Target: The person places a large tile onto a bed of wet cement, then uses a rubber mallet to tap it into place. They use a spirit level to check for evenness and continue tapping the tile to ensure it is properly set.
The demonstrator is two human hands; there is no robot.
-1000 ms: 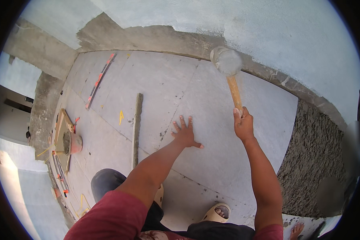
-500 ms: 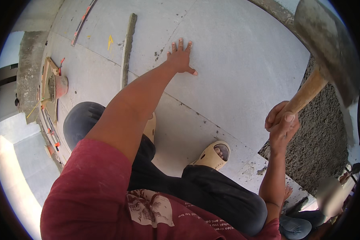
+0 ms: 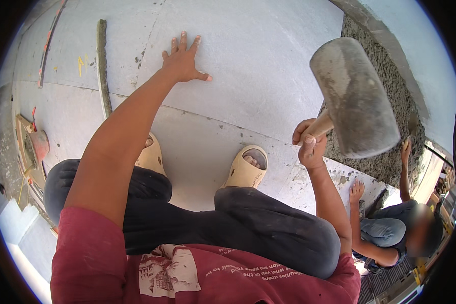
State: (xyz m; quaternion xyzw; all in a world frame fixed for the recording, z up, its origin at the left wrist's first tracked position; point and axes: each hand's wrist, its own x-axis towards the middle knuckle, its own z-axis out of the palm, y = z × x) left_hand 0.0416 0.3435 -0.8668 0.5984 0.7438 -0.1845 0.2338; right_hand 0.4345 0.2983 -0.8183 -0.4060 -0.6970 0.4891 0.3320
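Observation:
With fingers spread, my left hand (image 3: 181, 63) lies flat on a large pale grey floor tile (image 3: 248, 71). My right hand (image 3: 311, 144) is wrapped round the wooden handle of a rubber mallet (image 3: 354, 96). The mallet's big grey head is raised above the tile's right edge, hiding part of that edge. Beyond it spreads a bed of wet grey mortar (image 3: 385, 71). A thin joint line runs between this tile and the one under my sandals (image 3: 245, 164).
A mortar-caked straight bar (image 3: 103, 66) lies on the tiles left of my left hand. Farther left are a red level (image 3: 50, 43) and a reddish bucket (image 3: 39, 144) beside a wooden frame. At the lower right, a co-worker (image 3: 385, 233) crouches, one hand at the mortar.
My view has swung right, so the scene sits farther left and more of the co-worker shows. The mallet head has come lower and turned. My left hand remains flat on the tile.

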